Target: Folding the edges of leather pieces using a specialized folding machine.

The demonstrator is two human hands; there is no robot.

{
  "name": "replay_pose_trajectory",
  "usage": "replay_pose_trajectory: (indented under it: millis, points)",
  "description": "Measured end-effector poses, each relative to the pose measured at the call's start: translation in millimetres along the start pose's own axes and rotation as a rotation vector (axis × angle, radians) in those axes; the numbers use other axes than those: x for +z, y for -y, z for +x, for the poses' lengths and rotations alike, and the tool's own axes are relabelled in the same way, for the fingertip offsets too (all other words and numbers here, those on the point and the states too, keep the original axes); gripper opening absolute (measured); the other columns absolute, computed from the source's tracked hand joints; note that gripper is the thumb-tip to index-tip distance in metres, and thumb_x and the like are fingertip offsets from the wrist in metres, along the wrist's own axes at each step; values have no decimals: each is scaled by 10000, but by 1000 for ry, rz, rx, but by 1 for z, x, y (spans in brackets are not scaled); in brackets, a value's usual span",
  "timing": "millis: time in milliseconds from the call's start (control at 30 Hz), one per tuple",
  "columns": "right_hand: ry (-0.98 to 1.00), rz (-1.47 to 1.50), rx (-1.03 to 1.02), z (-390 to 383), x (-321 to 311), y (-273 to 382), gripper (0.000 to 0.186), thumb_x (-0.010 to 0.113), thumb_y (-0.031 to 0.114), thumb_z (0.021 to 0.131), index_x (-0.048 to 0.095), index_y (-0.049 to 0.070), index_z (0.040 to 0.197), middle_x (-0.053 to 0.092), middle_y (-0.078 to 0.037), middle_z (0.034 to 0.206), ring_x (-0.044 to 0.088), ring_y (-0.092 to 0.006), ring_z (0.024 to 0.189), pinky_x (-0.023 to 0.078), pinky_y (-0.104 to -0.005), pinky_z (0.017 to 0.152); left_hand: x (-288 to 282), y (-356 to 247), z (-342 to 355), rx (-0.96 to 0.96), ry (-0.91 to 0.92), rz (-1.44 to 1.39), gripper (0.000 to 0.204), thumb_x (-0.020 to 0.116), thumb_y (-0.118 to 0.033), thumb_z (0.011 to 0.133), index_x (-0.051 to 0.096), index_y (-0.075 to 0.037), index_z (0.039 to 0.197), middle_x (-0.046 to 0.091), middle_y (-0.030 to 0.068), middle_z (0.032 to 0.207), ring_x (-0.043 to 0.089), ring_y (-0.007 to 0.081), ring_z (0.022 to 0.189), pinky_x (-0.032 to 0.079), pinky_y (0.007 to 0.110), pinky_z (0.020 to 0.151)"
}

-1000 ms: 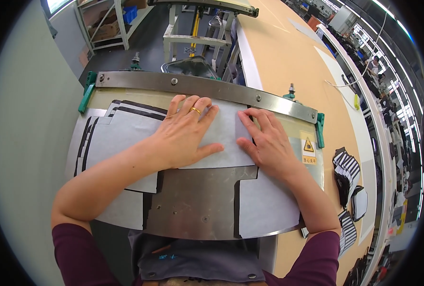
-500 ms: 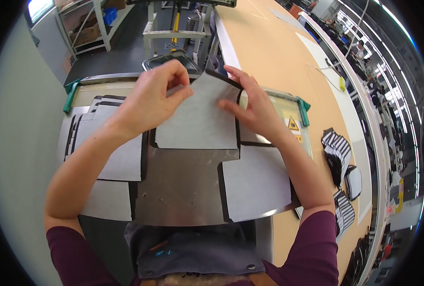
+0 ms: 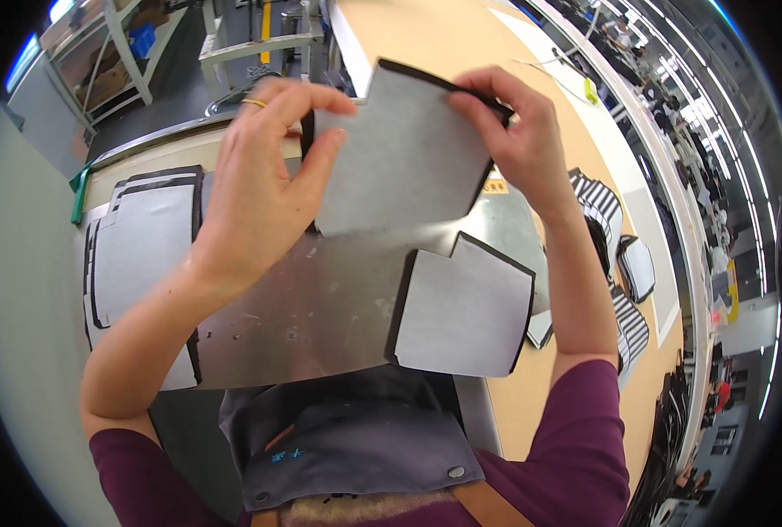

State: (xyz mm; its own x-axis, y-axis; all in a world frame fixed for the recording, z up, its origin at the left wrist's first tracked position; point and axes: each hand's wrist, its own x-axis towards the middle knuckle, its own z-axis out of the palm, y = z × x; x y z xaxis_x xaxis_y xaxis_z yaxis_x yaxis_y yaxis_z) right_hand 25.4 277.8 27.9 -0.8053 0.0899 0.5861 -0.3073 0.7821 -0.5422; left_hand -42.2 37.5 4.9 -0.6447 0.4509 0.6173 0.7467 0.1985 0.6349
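Raised over the metal plate [image 3: 294, 316] is a pale grey panel [image 3: 409, 158] with black edges and a notched top. My right hand [image 3: 518, 132] pinches its upper right edge. My left hand [image 3: 272, 176] has its curled fingers and thumb on the upper left edge. A similar notched panel [image 3: 461, 312] lies at the plate's right, and a stack of such panels [image 3: 141, 255] lies at the left, partly behind my left forearm.
A long tan table [image 3: 417, 35] runs along the right, bearing striped black-and-white pieces [image 3: 628, 329]. A white metal shelf [image 3: 127, 61] stands at the upper left, a pale wall [image 3: 31, 263] at the left. Small distant people show at the far right.
The panel that lay under both hands has been lifted and raised toward the back, both hands moving up with it. The view has shifted, and more of the plate shows.
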Motion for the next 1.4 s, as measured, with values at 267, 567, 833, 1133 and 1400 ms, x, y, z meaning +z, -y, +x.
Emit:
replay_pose_trajectory:
  millis: [267, 567, 833, 1133, 1400]
  points:
    - [-147, 322, 63, 22, -8, -14, 170, 700, 149, 909, 706, -3, 985, 692, 6, 834, 602, -51, 754, 470, -204, 687, 56, -34, -76, 481, 816, 45, 826, 599, -580, 887, 392, -23, 1461, 335, 175, 1555, 303, 341, 1453, 322, 469, 1151]
    - [275, 553, 470, -15, -47, 10, 182, 700, 209, 925, 693, 34, 974, 654, 39, 837, 581, -8, 750, 451, -160, 676, 1, -2, -58, 243, 763, 168, 724, 604, -551, 874, 546, 25, 1308, 483, 214, 1397, 360, 344, 1396, 167, 464, 1221]
    - [295, -146, 40, -60, 28, -11, 238, 703, 147, 851, 688, 24, 1055, 710, -171, 924, 656, -288, 788, 499, -337, 732, -32, 10, -68, -241, 518, 131, 469, 543, -114, 934, 461, 29, 1374, 449, 238, 1440, 404, 396, 1357, 304, 475, 1149]
    - [402, 322, 572, -50, 19, -15, 181, 678, 130, 925, 658, -23, 1020, 689, -10, 863, 589, -67, 800, 470, -240, 731, -15, 12, -92, 17, 544, 143, 713, 624, -317, 945, 299, -12, 1502, 293, 242, 1554, 257, 411, 1457, 223, 490, 1190]
    - [268, -292, 91, -65, 41, -5, 180, 659, 201, 900, 658, 62, 1015, 710, -95, 816, 607, -170, 675, 428, -309, 611, -13, 11, -91, 194, 684, 300, 777, 614, -497, 915, 372, -8, 1468, 232, 259, 1574, 246, 429, 1455, 218, 505, 1188]
